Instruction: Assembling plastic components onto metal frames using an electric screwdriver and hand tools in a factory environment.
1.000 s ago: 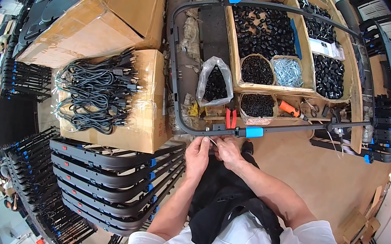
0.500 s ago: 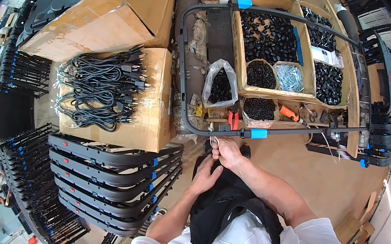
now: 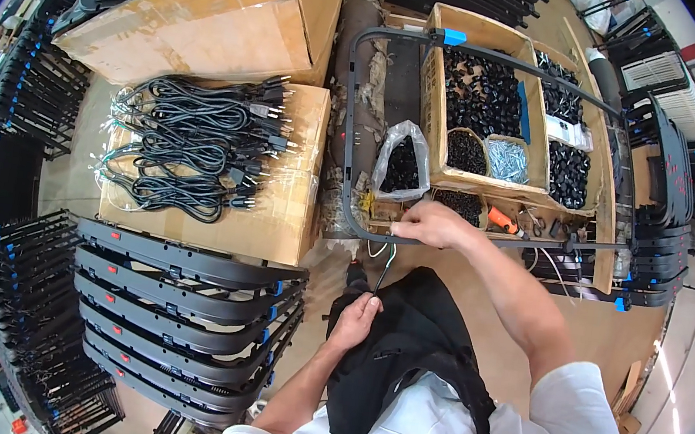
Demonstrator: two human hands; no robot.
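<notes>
Head view. A thin wire [image 3: 383,267] is held at 2 points. The lower end is pinched in the left hand [image 3: 356,319], which is clenched on it just above the black apron [image 3: 401,347]. The upper end is gripped by the right hand [image 3: 430,225], closed on it at the near rail of the black frame [image 3: 350,130]. Between the 2 grips the wire's long axis is seen to run near-vertical in the picture, i.e. away from the body, and it is drawn fairly straight. The frame rail is touched only by the right hand and so lies nearer to it; the left hand is kept well short of the rail, close to the torso.

Beyond the right hand: a clear bag of black parts [image 3: 402,167], an orange-handled tool [image 3: 505,221] and a cardboard tray [image 3: 433,97] w/ compartments of black parts and silver screws [image 3: 509,159].

Left of both grips: coiled black power cords [image 3: 190,144] on a carton [image 3: 287,209], w/ stacked black frames [image 3: 178,300] nearer the body.
</notes>
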